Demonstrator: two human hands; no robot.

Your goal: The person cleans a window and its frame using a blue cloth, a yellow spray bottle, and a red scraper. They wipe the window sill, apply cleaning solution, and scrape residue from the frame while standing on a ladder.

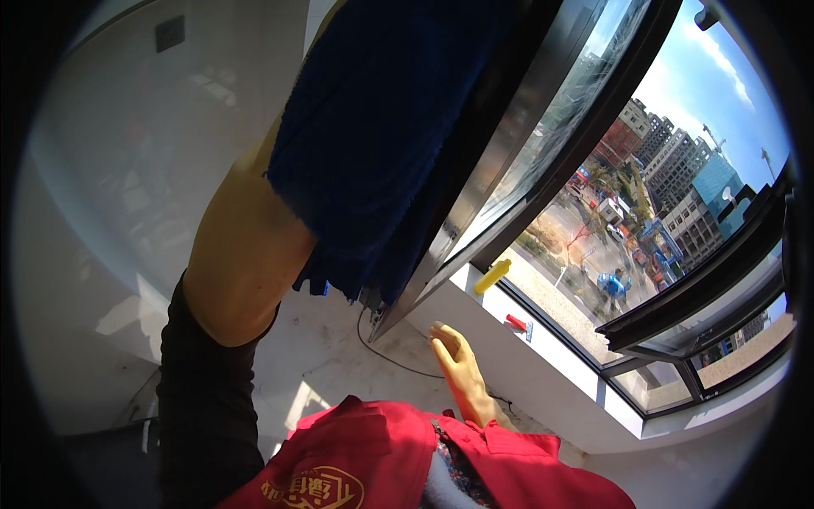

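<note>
My left arm (245, 254) reaches up on the left, in a pushed-up black sleeve. A dark blue cloth (375, 127) hangs across its forearm and hides much of the view at the top. My left hand is out of sight, beyond or behind this cloth. Beside the cloth stands an opened window sash (502, 172) with a dark frame and streaked glass. My right hand (459, 366) is low in the middle, empty, with its thumb apart from the fingers. It is nearest to the white windowsill wall, without visible contact.
On the windowsill (559, 350) lie a yellow bottle-shaped object (493, 277) and a small red-handled scraper (519, 324). A thin dark cable (394, 366) runs along the stained floor. Another open sash (693, 286) projects at right. Outside, far below, are a street and buildings.
</note>
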